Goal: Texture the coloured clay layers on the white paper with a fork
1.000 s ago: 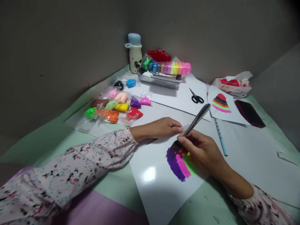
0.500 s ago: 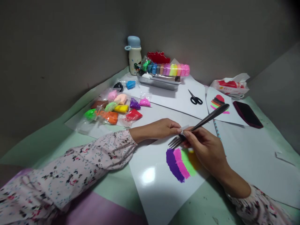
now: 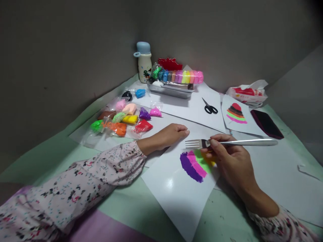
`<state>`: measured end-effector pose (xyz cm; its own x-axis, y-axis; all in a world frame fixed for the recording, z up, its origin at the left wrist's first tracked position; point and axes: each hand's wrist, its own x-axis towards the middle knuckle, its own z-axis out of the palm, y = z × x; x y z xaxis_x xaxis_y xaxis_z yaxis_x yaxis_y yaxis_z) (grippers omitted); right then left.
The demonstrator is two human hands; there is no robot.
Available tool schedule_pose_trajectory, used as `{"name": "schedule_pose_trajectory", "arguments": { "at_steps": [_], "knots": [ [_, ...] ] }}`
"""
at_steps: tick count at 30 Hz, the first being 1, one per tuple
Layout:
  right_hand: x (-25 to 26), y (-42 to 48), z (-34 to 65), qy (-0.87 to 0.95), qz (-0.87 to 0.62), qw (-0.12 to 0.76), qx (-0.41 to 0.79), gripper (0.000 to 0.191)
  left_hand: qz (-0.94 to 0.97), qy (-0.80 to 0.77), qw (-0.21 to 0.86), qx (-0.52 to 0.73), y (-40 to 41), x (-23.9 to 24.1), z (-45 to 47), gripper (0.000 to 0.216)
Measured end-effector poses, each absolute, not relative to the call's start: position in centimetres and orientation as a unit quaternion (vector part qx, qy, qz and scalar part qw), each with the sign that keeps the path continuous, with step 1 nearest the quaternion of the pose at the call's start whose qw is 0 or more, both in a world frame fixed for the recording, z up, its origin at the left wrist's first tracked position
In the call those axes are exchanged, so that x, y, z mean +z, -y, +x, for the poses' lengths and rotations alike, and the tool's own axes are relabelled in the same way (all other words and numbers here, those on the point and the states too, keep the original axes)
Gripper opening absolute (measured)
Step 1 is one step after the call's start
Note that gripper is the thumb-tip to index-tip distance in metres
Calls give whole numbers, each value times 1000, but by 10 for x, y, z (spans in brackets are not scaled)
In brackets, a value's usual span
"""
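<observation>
A glossy white sheet (image 3: 164, 198) lies tilted in front of me, bearing curved clay bands in purple (image 3: 190, 166), pink (image 3: 198, 164), green (image 3: 203, 161) and yellow-orange. My left hand (image 3: 174, 133) rests at its far left edge, thumb and forefinger close together on the paper; the other fingers are hidden. Above the bands, my right hand (image 3: 232, 161) grips a metal fork (image 3: 248, 143) near its neck. Its tines point left, over the sheet, and the handle sticks out to the right. The right hand covers part of the yellow-orange band.
Bagged clay pieces (image 3: 118, 128) in several colours lie at the left. Behind are a bottle (image 3: 144, 67), a metal tray (image 3: 169, 91) and a roll of coloured clay (image 3: 185, 77). Scissors (image 3: 210, 109), a finished-looking coloured picture (image 3: 236, 114), a phone (image 3: 266, 123) and a tissue pack (image 3: 248, 94) sit right.
My hands have moved apart. The fork has swung from slanting to nearly level as my right hand shifted right, and the sheet with the bands has turned.
</observation>
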<state>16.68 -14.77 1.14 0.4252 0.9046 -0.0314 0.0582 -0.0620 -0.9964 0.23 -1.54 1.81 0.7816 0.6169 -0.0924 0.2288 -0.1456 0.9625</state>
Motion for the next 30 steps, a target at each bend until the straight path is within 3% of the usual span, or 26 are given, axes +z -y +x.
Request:
{"name": "schedule_pose_trajectory", "arguments": {
  "at_steps": [9, 20, 30],
  "knots": [
    [6, 147, 173, 391, -598, 576, 397, 39, 624, -321, 675, 230, 11, 2, 3, 14],
    [9, 146, 165, 378, -606, 550, 433, 29, 680, -410, 577, 191, 14, 8, 2, 27],
    [12, 145, 157, 443, -655, 508, 342, 21, 669, -392, 594, 215, 18, -1, 3, 39]
  ]
}}
